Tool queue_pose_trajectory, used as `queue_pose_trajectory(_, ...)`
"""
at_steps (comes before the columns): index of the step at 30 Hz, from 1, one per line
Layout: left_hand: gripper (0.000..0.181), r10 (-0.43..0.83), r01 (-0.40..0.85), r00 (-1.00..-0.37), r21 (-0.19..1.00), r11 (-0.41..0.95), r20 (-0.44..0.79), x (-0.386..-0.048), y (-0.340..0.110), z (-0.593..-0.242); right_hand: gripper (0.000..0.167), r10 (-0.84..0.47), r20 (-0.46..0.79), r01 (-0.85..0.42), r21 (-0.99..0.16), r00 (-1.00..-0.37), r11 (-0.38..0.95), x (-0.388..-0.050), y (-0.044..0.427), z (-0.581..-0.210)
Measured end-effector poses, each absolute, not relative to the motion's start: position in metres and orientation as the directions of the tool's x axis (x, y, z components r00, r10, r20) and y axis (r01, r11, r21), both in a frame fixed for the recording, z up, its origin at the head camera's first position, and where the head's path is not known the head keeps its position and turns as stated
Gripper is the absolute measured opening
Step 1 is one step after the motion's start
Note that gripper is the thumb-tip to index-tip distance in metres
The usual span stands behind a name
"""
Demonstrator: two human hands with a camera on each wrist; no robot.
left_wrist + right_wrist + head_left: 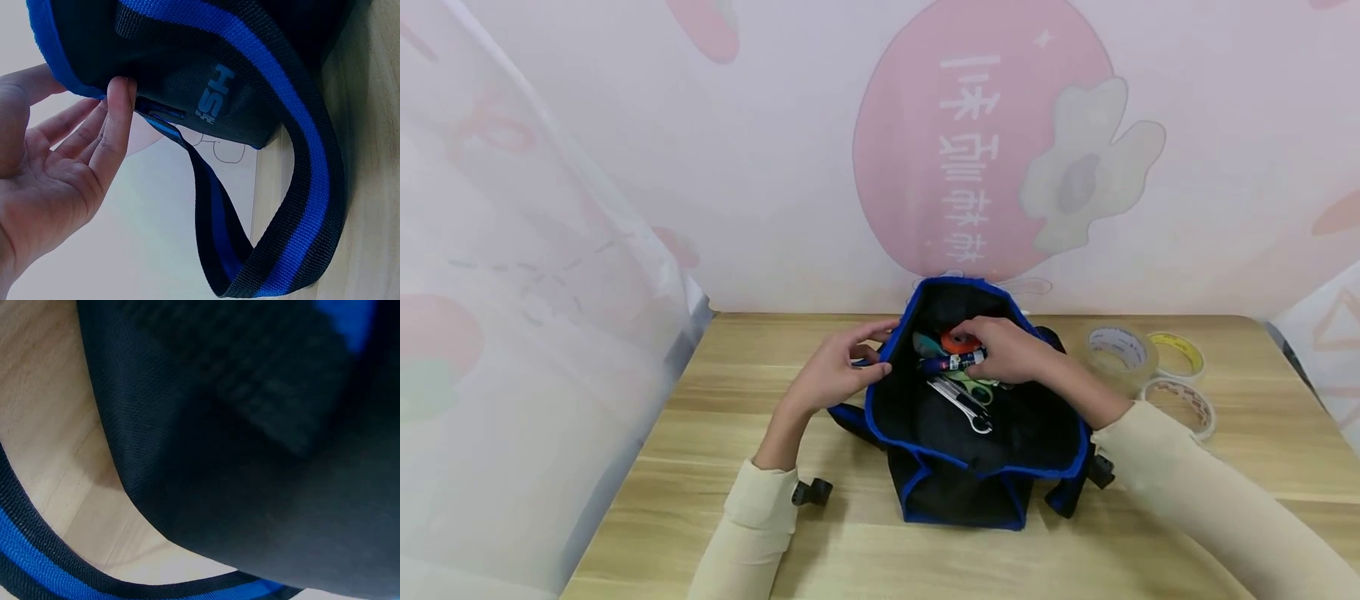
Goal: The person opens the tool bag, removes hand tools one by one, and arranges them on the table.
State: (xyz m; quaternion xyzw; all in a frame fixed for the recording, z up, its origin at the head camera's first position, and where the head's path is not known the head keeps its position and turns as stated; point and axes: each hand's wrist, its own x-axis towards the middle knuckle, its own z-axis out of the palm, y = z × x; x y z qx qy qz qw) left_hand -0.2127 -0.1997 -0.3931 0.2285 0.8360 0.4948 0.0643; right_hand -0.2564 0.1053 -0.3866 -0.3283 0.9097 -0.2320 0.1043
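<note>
Nearby, three tape rolls [1142, 367] right of the open black bag [962, 498]

Before me, on a wood-grain tabletop [692, 458], an open, blue-trimmed black tool bag [943, 433] stands between the left and right edges; three tape rolls [1142, 360] cluster toward the far right corner.

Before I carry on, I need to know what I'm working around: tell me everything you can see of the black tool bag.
The black tool bag looks like woven fabric, with a blue-edged rim, black-and-blue webbing straps and blue lettering. It rests on the wooden table, mouth wide open toward the head camera. A blue tube and other small items lie inside. The left hand holds the rim's left side; the right hand reaches inside.
</note>
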Motion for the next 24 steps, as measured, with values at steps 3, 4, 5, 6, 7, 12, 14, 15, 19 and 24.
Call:
queue_pose_trajectory(3,0.062,0.449,0.323,-0.885,0.857,0.401,0.124,-0.212,-0.199,-0.394,0.058,-0.639,-0.051,-0.541,-0.482,-0.768,0.689,-0.260,0.102,-0.392)
queue_pose_trajectory(4,0.062,0.448,0.322,-0.885,0.858,0.400,0.124,-0.212,-0.199,-0.393,0.057,-0.638,-0.057,-0.540,-0.478,-0.768,0.693,-0.261,0.101,-0.393)
queue_pose_trajectory(5,0.062,0.448,0.321,-0.885,0.859,0.398,0.124,-0.212,-0.199,-0.393,0.057,-0.636,-0.063,-0.538,-0.474,-0.769,0.697,-0.262,0.100,-0.394)
queue_pose_trajectory(6,0.062,0.448,0.322,-0.885,0.859,0.398,0.125,-0.212,-0.199,-0.393,0.057,-0.636,-0.067,-0.538,-0.471,-0.769,0.699,-0.263,0.099,-0.395)
queue_pose_trajectory(7,0.062,0.447,0.323,-0.885,0.859,0.398,0.126,-0.212,-0.199,-0.393,0.057,-0.636,-0.069,-0.538,-0.468,-0.769,0.701,-0.264,0.098,-0.396)
queue_pose_trajectory(12,0.063,0.446,0.327,-0.885,0.857,0.399,0.130,-0.213,-0.200,-0.393,0.052,-0.636,-0.064,-0.544,-0.458,-0.769,0.704,-0.266,0.095,-0.398)
queue_pose_trajectory(14,0.063,0.446,0.328,-0.885,0.856,0.400,0.131,-0.213,-0.200,-0.393,0.051,-0.634,-0.063,-0.543,-0.458,-0.770,0.704,-0.267,0.095,-0.399)
queue_pose_trajectory(15,0.063,0.446,0.329,-0.885,0.855,0.401,0.131,-0.213,-0.200,-0.393,0.051,-0.634,-0.061,-0.543,-0.458,-0.771,0.704,-0.267,0.095,-0.400)
queue_pose_trajectory(19,0.062,0.449,0.337,-0.883,0.851,0.402,0.138,-0.213,-0.201,-0.393,0.050,-0.633,-0.056,-0.544,-0.458,-0.772,0.703,-0.269,0.094,-0.404)
queue_pose_trajectory(24,0.061,0.452,0.345,-0.880,0.849,0.401,0.144,-0.213,-0.201,-0.393,0.049,-0.625,-0.051,-0.538,-0.456,-0.779,0.709,-0.270,0.093,-0.408)
